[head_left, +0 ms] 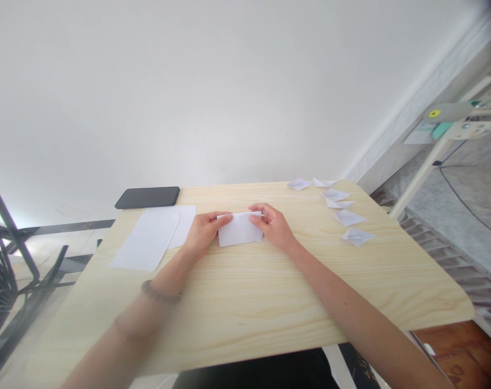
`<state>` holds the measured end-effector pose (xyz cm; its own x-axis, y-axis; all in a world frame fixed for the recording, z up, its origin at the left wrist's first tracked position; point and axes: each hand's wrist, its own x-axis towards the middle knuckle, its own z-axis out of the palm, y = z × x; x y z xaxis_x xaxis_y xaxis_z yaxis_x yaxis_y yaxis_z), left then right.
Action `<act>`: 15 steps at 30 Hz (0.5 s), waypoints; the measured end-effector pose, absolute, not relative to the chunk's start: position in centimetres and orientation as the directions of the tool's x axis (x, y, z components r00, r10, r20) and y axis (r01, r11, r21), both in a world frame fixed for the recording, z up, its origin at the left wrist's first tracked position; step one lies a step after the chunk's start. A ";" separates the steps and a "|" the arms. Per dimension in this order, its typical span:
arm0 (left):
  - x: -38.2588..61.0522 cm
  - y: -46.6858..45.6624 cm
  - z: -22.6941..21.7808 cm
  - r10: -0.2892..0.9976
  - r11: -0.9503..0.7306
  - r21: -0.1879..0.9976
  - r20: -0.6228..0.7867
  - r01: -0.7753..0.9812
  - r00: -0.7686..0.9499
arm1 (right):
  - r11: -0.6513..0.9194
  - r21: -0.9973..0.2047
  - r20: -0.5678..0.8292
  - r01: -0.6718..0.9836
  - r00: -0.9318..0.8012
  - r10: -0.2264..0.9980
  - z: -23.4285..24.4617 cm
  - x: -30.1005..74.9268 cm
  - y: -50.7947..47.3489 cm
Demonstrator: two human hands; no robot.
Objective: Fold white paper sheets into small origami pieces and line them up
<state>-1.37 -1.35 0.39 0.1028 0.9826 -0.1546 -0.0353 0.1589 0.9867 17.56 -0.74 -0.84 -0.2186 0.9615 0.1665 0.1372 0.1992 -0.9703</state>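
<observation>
A small folded sheet of white paper (240, 229) is held between both hands, just above or on the middle of the table. My left hand (204, 229) grips its left edge, thumb on the front face and fingers behind. At the upper right corner my right hand (273, 224) pinches the same paper, its thumb across the front and the index finger raised along the top. Layered edges show at the paper's lower right. Several folded white paper boats (349, 218) stand in a curved row on the right side of the table.
Loose white sheets (148, 237) lie on the left of the light wooden table (245, 308), with a black phone (148, 198) behind them. A white wall (229, 97) rises at the table's far edge. Black metal chair parts (10, 259) stand left; a pale metal frame (427, 173) leans right.
</observation>
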 end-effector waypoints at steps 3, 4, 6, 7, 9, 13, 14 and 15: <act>-1.2 -1.5 0.6 0.985 0.153 0.988 -0.151 -0.014 0.087 | 0.275 -0.926 0.221 0.259 -0.220 0.950 -0.2 17.5 -0.9; -1.1 -1.6 0.7 0.985 0.151 0.989 -0.150 -0.002 0.086 | 0.313 -0.897 0.251 0.311 -0.225 0.942 0.1 17.3 -1.0; -1.0 -1.7 0.8 0.985 0.143 0.989 -0.145 0.027 0.089 | 0.408 -0.821 0.338 0.400 -0.236 0.911 0.6 16.9 -1.2; -0.9 -1.8 0.8 0.985 0.138 0.990 -0.142 0.041 0.095 | 0.452 -0.787 0.380 0.419 -0.248 0.891 0.8 16.7 -1.2; -0.8 -1.9 0.8 0.986 0.121 0.991 -0.128 0.064 0.110 | 0.482 -0.758 0.416 0.439 -0.242 0.876 1.1 16.2 -1.4; -0.8 -2.0 0.6 0.988 0.082 0.992 -0.094 0.099 0.122 | 0.472 -0.760 0.414 0.447 -0.226 0.881 1.2 15.6 -1.5; -0.8 -2.0 0.6 0.989 0.072 0.991 -0.085 0.109 0.121 | 0.471 -0.760 0.417 0.448 -0.221 0.882 1.2 15.6 -1.5; -0.8 -2.0 0.7 0.990 0.062 0.991 -0.076 0.118 0.118 | 0.473 -0.758 0.421 0.449 -0.216 0.881 1.3 15.6 -1.5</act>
<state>-0.76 -2.03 0.69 0.1178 0.9902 -0.0756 0.1175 0.0617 0.9911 15.65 -1.47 1.29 -0.2160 0.8809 0.4212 0.4490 0.4727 -0.7583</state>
